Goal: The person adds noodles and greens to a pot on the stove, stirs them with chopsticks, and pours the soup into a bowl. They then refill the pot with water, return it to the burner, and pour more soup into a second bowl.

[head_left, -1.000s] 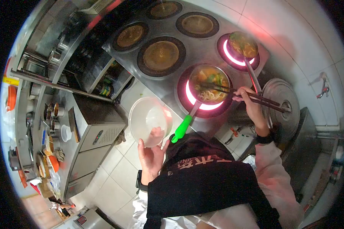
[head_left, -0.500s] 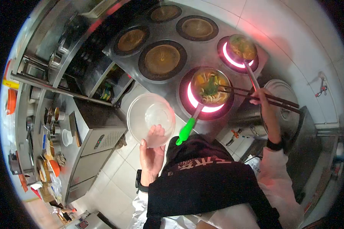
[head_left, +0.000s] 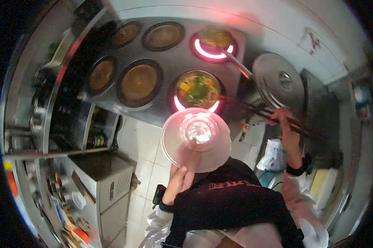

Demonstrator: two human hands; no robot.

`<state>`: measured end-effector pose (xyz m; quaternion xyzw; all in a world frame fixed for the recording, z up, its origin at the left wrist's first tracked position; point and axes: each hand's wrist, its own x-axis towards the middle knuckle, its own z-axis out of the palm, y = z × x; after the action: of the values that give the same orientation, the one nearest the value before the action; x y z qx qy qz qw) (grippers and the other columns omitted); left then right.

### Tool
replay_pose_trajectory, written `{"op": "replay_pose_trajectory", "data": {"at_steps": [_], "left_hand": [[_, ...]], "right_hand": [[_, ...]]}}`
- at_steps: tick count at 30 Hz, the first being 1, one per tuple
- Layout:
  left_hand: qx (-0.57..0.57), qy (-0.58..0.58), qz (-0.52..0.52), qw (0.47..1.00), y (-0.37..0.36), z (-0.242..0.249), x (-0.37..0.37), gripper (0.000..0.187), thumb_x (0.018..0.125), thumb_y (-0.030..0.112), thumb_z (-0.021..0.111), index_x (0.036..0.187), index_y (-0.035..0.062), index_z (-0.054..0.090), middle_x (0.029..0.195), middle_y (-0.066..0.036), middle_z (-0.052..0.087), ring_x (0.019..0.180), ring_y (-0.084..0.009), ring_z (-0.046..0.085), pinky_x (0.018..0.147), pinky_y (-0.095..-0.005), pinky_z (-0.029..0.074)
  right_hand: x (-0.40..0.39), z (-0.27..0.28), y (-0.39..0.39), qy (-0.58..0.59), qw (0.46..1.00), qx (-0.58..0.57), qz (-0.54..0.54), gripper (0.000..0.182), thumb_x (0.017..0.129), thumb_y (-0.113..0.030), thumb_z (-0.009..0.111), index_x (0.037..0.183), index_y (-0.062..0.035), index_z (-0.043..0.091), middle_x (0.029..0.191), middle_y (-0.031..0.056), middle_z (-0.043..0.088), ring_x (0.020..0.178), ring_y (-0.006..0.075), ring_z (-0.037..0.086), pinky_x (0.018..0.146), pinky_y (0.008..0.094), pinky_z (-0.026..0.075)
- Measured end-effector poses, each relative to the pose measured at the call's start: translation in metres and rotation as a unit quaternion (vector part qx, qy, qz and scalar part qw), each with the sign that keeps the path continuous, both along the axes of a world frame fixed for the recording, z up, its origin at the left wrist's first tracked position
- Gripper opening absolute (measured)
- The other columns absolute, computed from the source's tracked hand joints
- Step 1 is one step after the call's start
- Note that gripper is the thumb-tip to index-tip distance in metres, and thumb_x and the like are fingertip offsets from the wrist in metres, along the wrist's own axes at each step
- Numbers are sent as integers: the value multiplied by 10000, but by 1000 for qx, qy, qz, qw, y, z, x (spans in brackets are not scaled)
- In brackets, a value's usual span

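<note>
My left hand [head_left: 181, 178] holds a clear round plastic bowl [head_left: 213, 155] from below, its thumb at the rim. The bowl is in front of the near pan and hides that pan's handle. My right hand [head_left: 285, 124] is closed on long dark chopsticks [head_left: 252, 108], which are smeared by motion and point toward the near pan. In that pan [head_left: 198, 89] are noodles, greens and yellow pieces in broth, over a glowing burner. A second pan [head_left: 215, 38] with food sits on the far glowing burner, its handle toward the right.
Several unlit round burners [head_left: 140, 82] lie on the left of the steel stove [head_left: 153, 115]. A large lidded pot [head_left: 277, 80] stands to the right. At left are shelves and a counter with containers [head_left: 78, 200]. A white bag [head_left: 273, 155] is near my right arm.
The view has turned and shifted. My left hand has brought the bowl up to the near pan and tilted it. My right hand has moved the chopsticks back from the food.
</note>
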<state>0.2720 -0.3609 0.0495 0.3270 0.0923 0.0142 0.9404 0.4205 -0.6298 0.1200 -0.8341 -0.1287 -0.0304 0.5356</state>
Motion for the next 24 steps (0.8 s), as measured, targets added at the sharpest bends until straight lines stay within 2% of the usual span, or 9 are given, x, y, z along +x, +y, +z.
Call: {"op": "replay_pose_trajectory", "data": {"at_steps": [1, 3, 4, 10, 13, 17, 19, 20, 24], "left_hand": [[-25, -14, -47, 998, -9, -2, 4, 772, 738, 278, 635, 1316, 24, 191, 1332, -143, 256, 1254, -274, 222, 1036, -399, 173], [-20, -13, -98, 995, -27, -7, 10, 775, 741, 305, 628, 1316, 25, 190, 1325, -143, 263, 1250, -274, 229, 1034, -398, 177], [-10, -16, -126, 992, -36, -9, 13, 779, 744, 332, 620, 1317, 26, 190, 1318, -143, 270, 1246, -274, 236, 1032, -397, 181], [54, 42, -257, 964, -91, 15, -22, 698, 790, 389, 549, 1286, -2, 250, 1227, -151, 391, 1167, -254, 360, 990, -377, 265], [90, 74, -344, 932, -157, 16, -31, 666, 808, 391, 527, 1263, -26, 275, 1187, -130, 425, 1105, -223, 414, 940, -361, 327], [175, 163, -435, 868, -256, -22, -40, 569, 832, 337, 512, 1235, -17, 323, 1108, -91, 464, 1059, -197, 435, 928, -355, 323], [234, 195, -536, 788, -320, -9, -51, 514, 840, 298, 505, 1214, -18, 347, 1097, -88, 477, 1044, -190, 445, 922, -344, 326], [262, 115, -574, 767, -364, 22, -63, 508, 844, 275, 499, 1227, -13, 332, 1107, -97, 479, 1062, -192, 439, 922, -342, 330], [259, 30, -706, 659, -444, -26, -96, 488, 840, 245, 512, 1223, 0, 334, 1123, -107, 475, 1076, -199, 440, 915, -329, 343]], "right_hand": [[-5, -3, -14, 2, 1000, -3, -21, 231, 883, -206, 451, 785, -16, 537, 822, 72, 551, 801, 196, 571, 682, 318, 481], [-17, -11, -50, -17, 929, 360, -89, 217, 878, -222, 442, 820, -26, 515, 879, 88, 511, 847, 246, 550, 671, 363, 489], [-25, -13, -72, -17, 925, 360, -117, 215, 879, -238, 423, 862, -34, 489, 918, 101, 482, 880, 290, 534, 654, 400, 494], [-153, 13, -132, -146, 910, 331, -201, 340, 890, -321, 374, 846, 4, 463, 907, 151, 492, 851, 278, 553, 644, 397, 504], [-218, 41, -158, -116, 974, 76, -178, 349, 895, -305, 363, 895, -5, 542, 1001, 172, 537, 914, 274, 518, 790, 365, 428], [-279, 6, -213, -138, 956, 243, -90, 287, 883, -204, 374, 880, 3, 573, 978, 200, 545, 894, 294, 539, 786, 363, 422], [-316, 1, -249, -134, 947, 262, -130, 267, 877, -189, 388, 885, 6, 571, 971, 212, 545, 888, 302, 544, 784, 365, 424], [-335, 1, -267, -125, 944, 274, -138, 248, 871, -174, 402, 890, 8, 569, 964, 223, 545, 881, 309, 549, 782, 367, 425], [-421, -1, -311, -186, 920, 242, -247, 274, 878, -194, 398, 913, 18, 568, 951, 252, 537, 881, 326, 552, 772, 391, 438]]}}
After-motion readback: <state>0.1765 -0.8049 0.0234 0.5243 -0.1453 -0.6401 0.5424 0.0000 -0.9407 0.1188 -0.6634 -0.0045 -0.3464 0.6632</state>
